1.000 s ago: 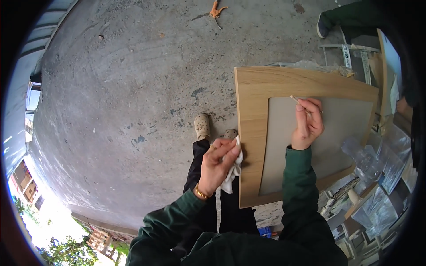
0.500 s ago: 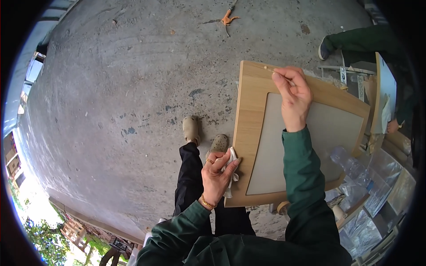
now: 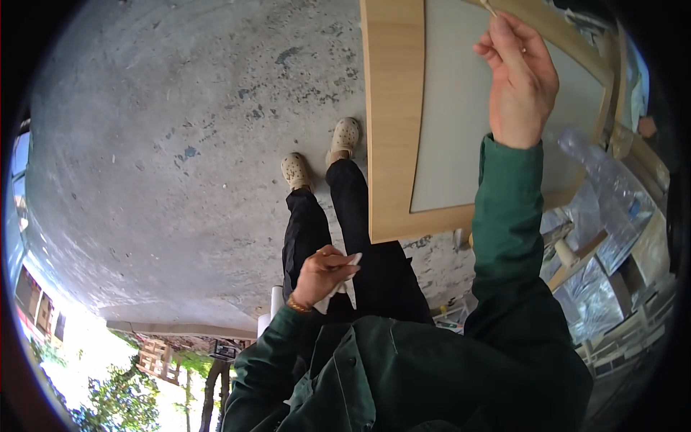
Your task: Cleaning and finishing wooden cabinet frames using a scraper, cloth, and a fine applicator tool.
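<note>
My left hand [image 3: 322, 277] is closed on a crumpled white cloth [image 3: 332, 294], held over my dark trousers and apart from the panel. At the upper right my right hand [image 3: 524, 75] pinches a thin stick [image 3: 489, 9] with a pale tip, whose end is partly cut off by the picture's upper edge. Beneath that hand lies a light wood-framed panel [image 3: 394, 137] with a flat grey inset [image 3: 453, 122]. Whether the stick touches the panel I cannot tell.
Clear plastic bags or wrap [image 3: 612, 187] and wood pieces [image 3: 576, 255] crowd the right side. Worn concrete floor [image 3: 180, 194] stretches to the left. My beige clogs [image 3: 345, 133] stand beside the panel. Another person's hand [image 3: 648, 127] shows at the far right.
My left hand has drawn away from the panel's edge toward my body with the cloth. My right hand has shifted along the panel, still pinching the stick. The view has shifted and my feet have stepped.
</note>
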A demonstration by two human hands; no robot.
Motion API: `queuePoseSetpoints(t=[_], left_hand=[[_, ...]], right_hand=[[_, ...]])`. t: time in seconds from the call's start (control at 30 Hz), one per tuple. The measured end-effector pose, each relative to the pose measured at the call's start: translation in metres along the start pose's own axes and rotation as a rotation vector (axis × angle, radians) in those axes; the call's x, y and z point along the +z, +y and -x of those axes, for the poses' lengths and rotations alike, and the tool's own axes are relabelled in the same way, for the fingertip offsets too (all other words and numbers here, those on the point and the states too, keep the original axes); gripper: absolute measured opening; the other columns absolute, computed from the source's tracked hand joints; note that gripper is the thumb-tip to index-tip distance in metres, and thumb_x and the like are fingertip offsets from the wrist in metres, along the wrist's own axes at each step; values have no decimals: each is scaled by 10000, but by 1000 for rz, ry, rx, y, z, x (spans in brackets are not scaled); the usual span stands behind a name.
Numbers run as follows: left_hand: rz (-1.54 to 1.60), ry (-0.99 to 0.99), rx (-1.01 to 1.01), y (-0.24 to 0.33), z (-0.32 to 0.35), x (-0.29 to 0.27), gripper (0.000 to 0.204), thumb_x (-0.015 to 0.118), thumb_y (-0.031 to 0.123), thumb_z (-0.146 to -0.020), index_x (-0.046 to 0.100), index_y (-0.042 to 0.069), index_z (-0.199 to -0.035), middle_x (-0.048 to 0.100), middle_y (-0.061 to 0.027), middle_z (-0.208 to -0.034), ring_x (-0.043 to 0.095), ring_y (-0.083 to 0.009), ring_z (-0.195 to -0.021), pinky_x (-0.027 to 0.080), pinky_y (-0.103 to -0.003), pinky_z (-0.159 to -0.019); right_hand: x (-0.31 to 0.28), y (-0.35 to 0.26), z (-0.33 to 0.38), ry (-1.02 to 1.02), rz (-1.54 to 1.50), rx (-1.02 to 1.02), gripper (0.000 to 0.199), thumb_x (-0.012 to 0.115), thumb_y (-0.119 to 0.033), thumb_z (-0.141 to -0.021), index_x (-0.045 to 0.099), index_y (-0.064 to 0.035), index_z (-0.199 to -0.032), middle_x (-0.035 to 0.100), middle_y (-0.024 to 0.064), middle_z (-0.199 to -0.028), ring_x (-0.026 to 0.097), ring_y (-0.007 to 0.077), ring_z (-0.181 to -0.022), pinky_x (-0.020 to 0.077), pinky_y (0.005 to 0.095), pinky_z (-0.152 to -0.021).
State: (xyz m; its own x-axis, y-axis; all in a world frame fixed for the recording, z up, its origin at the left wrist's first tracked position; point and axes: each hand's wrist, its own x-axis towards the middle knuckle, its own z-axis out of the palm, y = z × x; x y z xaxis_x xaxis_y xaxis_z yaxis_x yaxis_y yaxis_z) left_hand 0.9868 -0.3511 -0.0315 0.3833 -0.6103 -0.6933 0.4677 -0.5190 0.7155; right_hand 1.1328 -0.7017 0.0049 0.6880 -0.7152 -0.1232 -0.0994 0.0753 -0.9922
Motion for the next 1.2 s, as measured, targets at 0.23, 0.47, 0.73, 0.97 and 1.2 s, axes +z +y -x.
queuePoseSetpoints(t=[0.23,0.47,0.73,0.97,1.2], left_hand=[[-33,128,-169,-6,15,-34,96,749,76,-725,704,13,-783,551,-37,-662,522,-96,-591,431,-249,-551],[-124,137,71,-2,-13,13,483,810,275,-659,655,-9,-1018,522,-70,-600,484,-135,-497,422,-250,-507],[-203,123,142,9,-45,29,320,767,271,-718,668,12,-878,626,-100,-682,585,-175,-549,463,-274,-529],[-210,95,210,8,-51,29,285,737,241,-763,646,-15,-847,621,-80,-654,585,-143,-554,467,-270,-536],[-201,57,113,14,-50,29,278,725,232,-783,638,-23,-847,630,-68,-642,578,-95,-563,466,-256,-534]], right_hand=[[-48,-2,129,107,-16,146,154,588,-78,-873,582,14,-997,576,39,-808,518,108,-725,431,255,-698],[-58,12,241,313,-104,165,136,570,-56,-880,574,1,-1004,577,42,-859,528,113,-723,456,268,-719],[-66,15,301,484,-121,148,122,566,-71,-886,578,-7,-989,557,23,-785,518,96,-693,453,252,-679],[-62,20,319,593,-180,254,115,580,-86,-884,590,-9,-969,554,14,-772,520,90,-693,450,239,-664],[-43,45,296,433,181,96,86,642,7,-804,617,11,-885,540,80,-940,578,133,-849,481,231,-761]])
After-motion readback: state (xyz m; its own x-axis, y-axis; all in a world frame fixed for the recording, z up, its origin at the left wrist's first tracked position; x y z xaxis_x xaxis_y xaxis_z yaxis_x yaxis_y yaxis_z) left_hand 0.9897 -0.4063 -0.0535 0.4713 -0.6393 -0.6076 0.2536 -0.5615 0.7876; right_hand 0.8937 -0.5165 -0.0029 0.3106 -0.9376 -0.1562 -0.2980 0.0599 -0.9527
